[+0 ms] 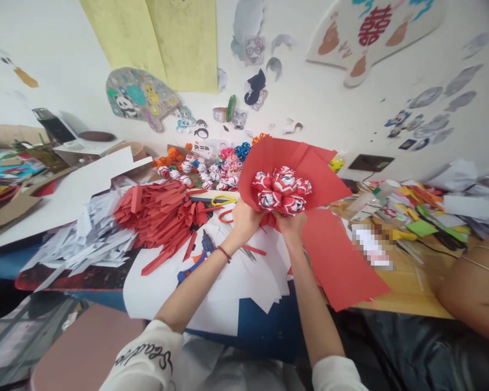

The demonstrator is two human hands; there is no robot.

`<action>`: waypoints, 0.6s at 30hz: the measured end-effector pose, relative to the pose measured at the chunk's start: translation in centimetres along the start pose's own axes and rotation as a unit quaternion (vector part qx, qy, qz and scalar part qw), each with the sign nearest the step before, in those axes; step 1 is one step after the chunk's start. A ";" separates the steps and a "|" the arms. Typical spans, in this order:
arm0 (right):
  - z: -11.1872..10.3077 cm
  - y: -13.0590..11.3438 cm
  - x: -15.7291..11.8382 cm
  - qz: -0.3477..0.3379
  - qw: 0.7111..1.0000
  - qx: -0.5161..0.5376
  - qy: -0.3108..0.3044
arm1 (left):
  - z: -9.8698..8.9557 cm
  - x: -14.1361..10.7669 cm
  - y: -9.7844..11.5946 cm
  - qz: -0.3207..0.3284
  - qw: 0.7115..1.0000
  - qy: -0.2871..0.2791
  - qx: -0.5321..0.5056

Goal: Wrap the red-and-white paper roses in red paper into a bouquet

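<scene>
Both hands hold a bouquet of red-and-white paper flowers (284, 190) wrapped in red paper (313, 155), raised over the table. My left hand (246, 220) is closed around the lower left side of the wrap. On the right, my right hand (291, 224) grips the base just under the flowers; some fingertips are hidden behind the paper. A flat red sheet (346, 260) lies below on the right. White paper sheets (228, 282) spread beneath my forearms, with a blue glue gun (199, 258) on them. Yellow-handled scissors (224, 200) lie beside my left hand.
Piles of red paper strips (163, 217) and white paper strips (93, 233) cover the left side. Finished paper flowers (212, 174) line the wall. Colourful scraps (419, 212) litter the right, where another person's arm (472, 277) rests at the edge. A pink stool (89, 347) stands lower left.
</scene>
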State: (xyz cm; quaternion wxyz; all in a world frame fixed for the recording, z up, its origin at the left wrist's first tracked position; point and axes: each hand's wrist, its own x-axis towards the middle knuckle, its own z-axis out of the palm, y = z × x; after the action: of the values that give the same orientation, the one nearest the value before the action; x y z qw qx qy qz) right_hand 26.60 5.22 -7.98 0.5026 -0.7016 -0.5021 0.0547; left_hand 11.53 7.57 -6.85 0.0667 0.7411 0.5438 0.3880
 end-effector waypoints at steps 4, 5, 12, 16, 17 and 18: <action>-0.1 -0.3 0.0 0.030 0.999 -0.015 0.011 | -0.6 0.3 -0.2 0.042 0.999 -0.015 0.018; -0.2 -0.3 -0.1 0.030 0.999 -0.013 0.007 | -0.8 0.3 -0.2 0.051 0.998 -0.020 0.024; -0.1 -0.2 0.0 0.014 1.000 -0.004 -0.006 | -1.7 0.4 0.3 0.113 0.988 -0.036 0.104; 0.0 0.2 0.2 0.020 1.000 -0.013 0.007 | -1.3 0.3 0.6 0.107 0.989 -0.036 0.100; 0.1 0.3 0.2 0.021 1.000 -0.015 0.009 | -1.1 0.2 0.6 0.102 0.989 -0.035 0.098; 0.1 0.4 0.2 0.022 1.000 -0.017 0.012 | -0.9 0.2 0.6 0.098 0.990 -0.034 0.096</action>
State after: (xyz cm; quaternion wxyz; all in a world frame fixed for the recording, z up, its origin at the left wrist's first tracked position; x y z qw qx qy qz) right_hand 26.88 5.44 -8.20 0.4951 -0.7215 -0.4816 0.0487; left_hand 11.44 7.16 -5.80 -0.0247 0.8066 0.5010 0.3128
